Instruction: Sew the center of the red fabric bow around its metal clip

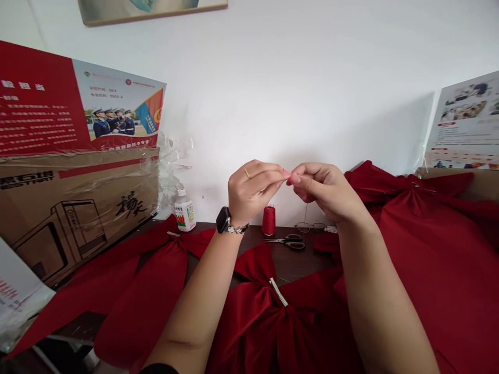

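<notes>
2 forearms [205,291] extend up from the bottom edge, and between them, at the bottom centre of the frame, a red bow [288,324] lies spread on a dark tabletop [290,263]. Its gathered middle carries a pale clip [278,292], whose long axis slants from upper left to lower right, the upper end pointing roughly toward the left wrist. Above it, near the centre of the frame, the left hand [251,187] and the right hand [322,187] meet in the air, thumb and fingers of each pinched together, tips touching the other's; I cannot tell what, if anything, is held between them. The relation that seems to count is that the clip sits below both hands in the picture, well apart from them, with the left hand slightly nearer. Another red bow [156,275] spreads at lower left, and more red fabric [436,249] fills the right side. Farther back, just below the left hand in the picture, a spool of red thread [268,221] stands upright, with scissors [292,241] near it, handles to the right, then glasses [310,227]. A white bottle [184,210] stands left of centre, beside a cardboard box [89,208] at the left edge; behind everything is a white wall [292,88], with a framed picture [152,21] at upper left
</notes>
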Demonstrator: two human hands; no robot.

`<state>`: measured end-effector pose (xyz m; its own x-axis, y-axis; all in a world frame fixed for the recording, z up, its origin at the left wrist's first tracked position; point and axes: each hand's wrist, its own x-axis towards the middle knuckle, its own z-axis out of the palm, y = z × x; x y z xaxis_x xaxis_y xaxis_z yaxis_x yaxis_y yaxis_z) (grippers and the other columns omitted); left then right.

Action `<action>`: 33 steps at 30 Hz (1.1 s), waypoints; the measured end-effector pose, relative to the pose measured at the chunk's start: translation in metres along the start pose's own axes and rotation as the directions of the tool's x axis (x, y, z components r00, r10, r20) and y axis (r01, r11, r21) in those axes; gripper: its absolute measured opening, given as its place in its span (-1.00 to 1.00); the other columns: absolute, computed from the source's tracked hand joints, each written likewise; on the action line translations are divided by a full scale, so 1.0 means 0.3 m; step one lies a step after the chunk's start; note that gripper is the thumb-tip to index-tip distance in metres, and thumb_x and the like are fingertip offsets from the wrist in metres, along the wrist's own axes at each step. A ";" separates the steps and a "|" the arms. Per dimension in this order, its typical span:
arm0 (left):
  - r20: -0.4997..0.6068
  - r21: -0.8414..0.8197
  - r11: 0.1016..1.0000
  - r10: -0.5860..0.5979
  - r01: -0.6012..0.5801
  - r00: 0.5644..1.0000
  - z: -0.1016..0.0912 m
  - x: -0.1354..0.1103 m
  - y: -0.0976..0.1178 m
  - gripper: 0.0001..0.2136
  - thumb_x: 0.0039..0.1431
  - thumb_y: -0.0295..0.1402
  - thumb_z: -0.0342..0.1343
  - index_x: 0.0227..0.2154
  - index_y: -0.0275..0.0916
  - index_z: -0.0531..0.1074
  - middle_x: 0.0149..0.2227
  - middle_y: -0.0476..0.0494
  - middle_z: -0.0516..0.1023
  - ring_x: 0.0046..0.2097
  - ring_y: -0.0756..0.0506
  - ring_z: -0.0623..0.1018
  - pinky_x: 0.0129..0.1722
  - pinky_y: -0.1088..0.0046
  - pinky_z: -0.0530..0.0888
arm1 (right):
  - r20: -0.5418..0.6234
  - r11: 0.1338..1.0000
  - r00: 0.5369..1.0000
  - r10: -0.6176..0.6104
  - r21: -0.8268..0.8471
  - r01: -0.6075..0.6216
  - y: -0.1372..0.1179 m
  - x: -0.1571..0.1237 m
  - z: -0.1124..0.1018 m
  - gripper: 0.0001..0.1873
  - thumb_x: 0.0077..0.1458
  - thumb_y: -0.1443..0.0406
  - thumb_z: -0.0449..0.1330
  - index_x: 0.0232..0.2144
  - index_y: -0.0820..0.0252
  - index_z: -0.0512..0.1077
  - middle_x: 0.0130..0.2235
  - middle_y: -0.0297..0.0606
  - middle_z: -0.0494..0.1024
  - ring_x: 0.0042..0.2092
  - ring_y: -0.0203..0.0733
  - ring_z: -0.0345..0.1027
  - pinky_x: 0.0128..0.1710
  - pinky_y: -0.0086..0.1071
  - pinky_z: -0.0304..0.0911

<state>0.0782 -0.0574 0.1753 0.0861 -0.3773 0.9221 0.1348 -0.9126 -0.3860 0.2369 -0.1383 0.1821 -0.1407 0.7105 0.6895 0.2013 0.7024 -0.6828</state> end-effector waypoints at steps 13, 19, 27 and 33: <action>0.147 -0.603 0.749 -0.235 0.275 0.961 -0.010 0.023 0.007 -0.95 0.02 -0.44 0.29 -0.43 -0.17 0.55 -0.38 -0.02 0.60 -0.36 0.06 0.57 -0.39 0.55 0.51 | -0.032 0.948 0.948 -0.318 -0.047 0.316 -0.027 -0.021 0.022 -0.81 0.05 0.23 0.29 -0.27 0.18 0.50 -0.52 -0.36 0.42 -0.49 -0.38 0.29 -0.53 -0.48 0.20; 0.223 -0.656 0.675 -0.255 0.338 0.941 -0.015 0.015 -0.008 -0.94 -0.02 -0.38 0.32 -0.45 -0.16 0.55 -0.40 -0.02 0.59 -0.38 0.06 0.56 -0.44 0.58 0.49 | 0.002 0.935 0.937 -0.351 -0.062 0.350 -0.031 -0.027 0.030 -0.83 0.06 0.24 0.28 -0.26 0.17 0.50 -0.51 -0.35 0.46 -0.51 -0.37 0.31 -0.50 -0.46 0.27; 0.283 -0.633 0.677 -0.249 0.375 0.926 -0.020 0.023 -0.005 -0.93 -0.02 -0.35 0.32 -0.50 -0.18 0.54 -0.45 -0.02 0.57 -0.43 0.08 0.53 -0.48 0.58 0.45 | -0.010 0.940 0.946 -0.324 -0.118 0.321 -0.032 -0.033 0.022 -0.81 0.02 0.19 0.31 -0.37 0.20 0.50 -0.46 -0.31 0.47 -0.48 -0.37 0.32 -0.50 -0.47 0.27; 0.255 -0.610 0.727 -0.196 0.315 0.947 -0.017 0.029 0.005 -0.94 -0.01 -0.40 0.31 -0.46 -0.20 0.53 -0.45 0.00 0.54 -0.40 0.08 0.51 -0.47 0.59 0.43 | 0.023 0.954 0.963 -0.267 -0.137 0.267 -0.034 -0.032 0.031 -0.78 0.11 0.15 0.23 -0.36 0.20 0.40 -0.51 -0.36 0.35 -0.48 -0.39 0.21 -0.51 -0.49 0.16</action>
<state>0.0742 -0.0629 0.1829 0.3069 -0.1383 0.9417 -0.4772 -0.8784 0.0265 0.2271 -0.1519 0.1803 -0.2117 0.4981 0.8408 0.2871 0.8541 -0.4337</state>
